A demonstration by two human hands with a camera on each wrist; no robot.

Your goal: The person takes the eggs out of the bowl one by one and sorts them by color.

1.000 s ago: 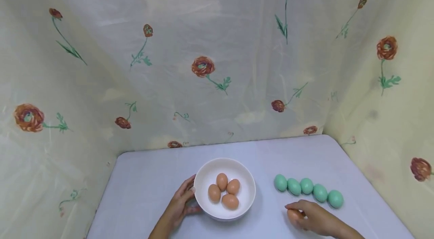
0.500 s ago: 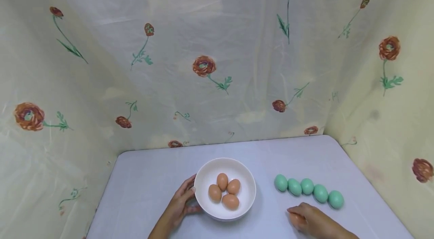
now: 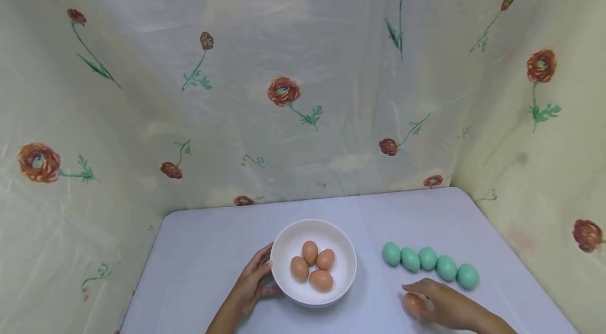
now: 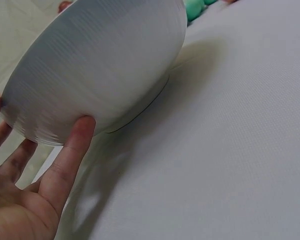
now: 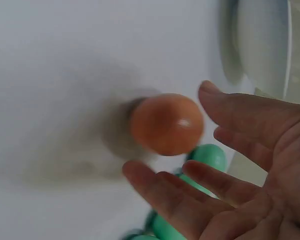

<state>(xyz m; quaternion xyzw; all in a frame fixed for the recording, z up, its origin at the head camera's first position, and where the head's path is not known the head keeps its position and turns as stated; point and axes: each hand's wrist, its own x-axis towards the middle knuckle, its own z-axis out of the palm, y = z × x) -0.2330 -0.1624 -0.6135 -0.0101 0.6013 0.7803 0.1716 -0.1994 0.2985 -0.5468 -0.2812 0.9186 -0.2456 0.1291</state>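
Note:
A white bowl (image 3: 347, 265) stands on the table with several brown eggs (image 3: 322, 281) inside. My left hand (image 3: 251, 284) holds its left side, thumb by the rim and other fingers against the outer wall; in the left wrist view, the fingertips touch the bowl's ribbed wall (image 4: 100, 65). To the right, my right hand (image 3: 437, 300) is around a single brown egg (image 3: 414, 306). The right wrist view shows this egg (image 5: 167, 124) between spread thumb and fingers, with gaps around it. Part of it is hidden by the hand in the head view.
Several green eggs (image 3: 427, 259) lie in a slanting row on the table, just beyond my right hand. Flower-patterned cloth (image 3: 284, 139) hangs along the back and both sides of the white table (image 3: 199, 239).
The fingers of my right hand have loosened from the brown egg, and more of it shows. My left hand and the bowl stay in place.

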